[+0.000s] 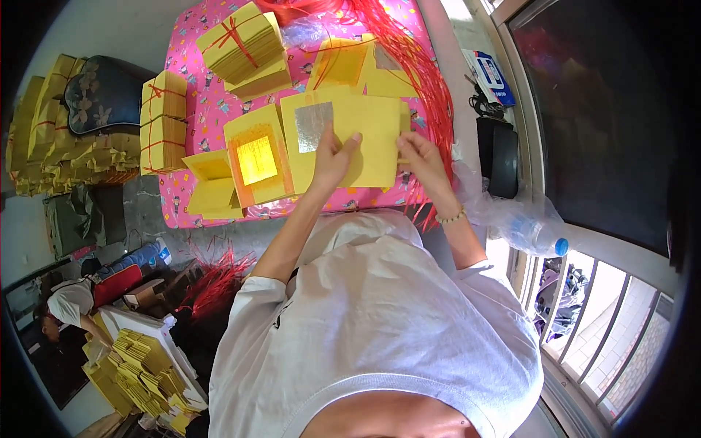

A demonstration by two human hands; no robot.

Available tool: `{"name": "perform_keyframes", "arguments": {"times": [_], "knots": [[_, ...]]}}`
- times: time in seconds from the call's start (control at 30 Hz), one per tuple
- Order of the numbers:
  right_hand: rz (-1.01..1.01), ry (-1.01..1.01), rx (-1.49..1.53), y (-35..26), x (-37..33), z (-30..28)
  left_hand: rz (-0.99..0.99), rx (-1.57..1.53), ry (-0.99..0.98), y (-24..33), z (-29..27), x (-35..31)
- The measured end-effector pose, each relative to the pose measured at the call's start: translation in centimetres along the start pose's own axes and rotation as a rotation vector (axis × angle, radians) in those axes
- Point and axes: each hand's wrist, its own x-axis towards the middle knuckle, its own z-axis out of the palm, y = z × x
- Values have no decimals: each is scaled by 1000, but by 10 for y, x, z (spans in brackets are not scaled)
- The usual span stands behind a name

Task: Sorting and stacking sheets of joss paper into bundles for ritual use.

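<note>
A plain yellow sheet of joss paper lies over the pink table in front of me. My left hand grips its left part, thumb on top; some of its fingers are hidden. At the sheet's right edge, my right hand pinches the paper between thumb and fingers, a beaded bracelet on the wrist. Just left of the sheet shows paper with a silver foil square. Farther left rests a yellow sheet with a gold foil square and orange borders. Beside that, a folded yellow paper stands partly open.
Bundles tied with red string and smaller tied stacks stand on the pink patterned tablecloth. Red plastic strands trail down the table's right side. A plastic bottle lies right, by the window. Another person is at lower left.
</note>
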Motion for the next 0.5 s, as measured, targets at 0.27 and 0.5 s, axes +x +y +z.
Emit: {"name": "perform_keyframes", "arguments": {"times": [0.27, 0.5], "knots": [[-176, 106, -193, 27, 57, -44, -15, 218, -25, -31, 13, 16], [-218, 292, -484, 93, 115, -83, 267, 724, 28, -39, 7, 13]]}}
